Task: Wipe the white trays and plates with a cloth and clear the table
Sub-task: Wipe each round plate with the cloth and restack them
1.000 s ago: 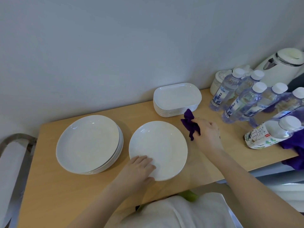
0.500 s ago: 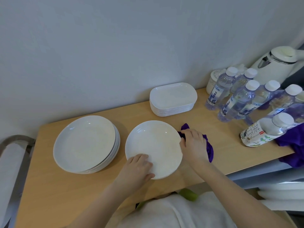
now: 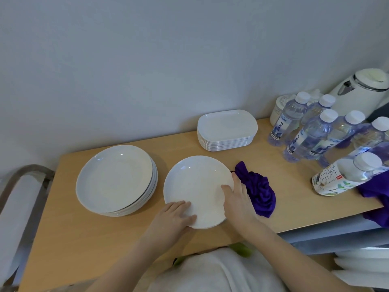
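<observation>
Head view: a single plate (image 3: 195,186) is being gripped at its near rim by the left hand (image 3: 172,218) and at its right rim by the right hand (image 3: 236,199), fingers curled over the edge. The purple cloth (image 3: 259,190) is lying just right of it on the surface (image 3: 63,239), so its wiping seems finished; the plate stack (image 3: 115,178) and trays (image 3: 227,129) are not yet being cleared.

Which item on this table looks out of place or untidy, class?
A tea bottle lies on its side at the table's right edge, while the water bottles behind it stand upright. A purple cloth lies crumpled beside the plate. Nothing looks spilled or broken.
</observation>
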A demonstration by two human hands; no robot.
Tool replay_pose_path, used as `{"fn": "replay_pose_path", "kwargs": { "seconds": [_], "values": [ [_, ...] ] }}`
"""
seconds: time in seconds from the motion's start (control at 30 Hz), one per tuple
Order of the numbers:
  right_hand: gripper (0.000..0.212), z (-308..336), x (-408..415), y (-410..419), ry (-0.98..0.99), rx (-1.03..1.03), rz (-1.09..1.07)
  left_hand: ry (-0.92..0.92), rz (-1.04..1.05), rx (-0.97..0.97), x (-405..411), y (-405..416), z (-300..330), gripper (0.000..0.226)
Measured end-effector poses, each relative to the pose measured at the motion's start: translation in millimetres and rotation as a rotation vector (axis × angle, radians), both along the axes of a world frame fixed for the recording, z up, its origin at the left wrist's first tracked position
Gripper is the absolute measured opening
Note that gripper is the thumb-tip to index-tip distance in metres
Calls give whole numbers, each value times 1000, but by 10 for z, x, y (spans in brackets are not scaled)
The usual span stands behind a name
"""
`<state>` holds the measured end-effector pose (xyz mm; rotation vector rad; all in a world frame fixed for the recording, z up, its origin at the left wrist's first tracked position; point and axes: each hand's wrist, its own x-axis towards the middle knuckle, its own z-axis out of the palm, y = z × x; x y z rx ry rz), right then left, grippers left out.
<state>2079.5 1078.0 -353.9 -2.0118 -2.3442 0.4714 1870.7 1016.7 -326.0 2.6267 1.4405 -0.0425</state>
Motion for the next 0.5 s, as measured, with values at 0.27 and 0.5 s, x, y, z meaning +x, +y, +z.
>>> {"fn": "replay_pose_path", "kwargs": {
  "seconds": [0.27,0.5],
  "values": [
    [56,16,-117,-14,-118,82,159,-64,62,43,-22,48,-25,28],
    [61,-38,-442,19,-89,-54,211,176,285,-106,179,304,-133,61]
  ]
}}
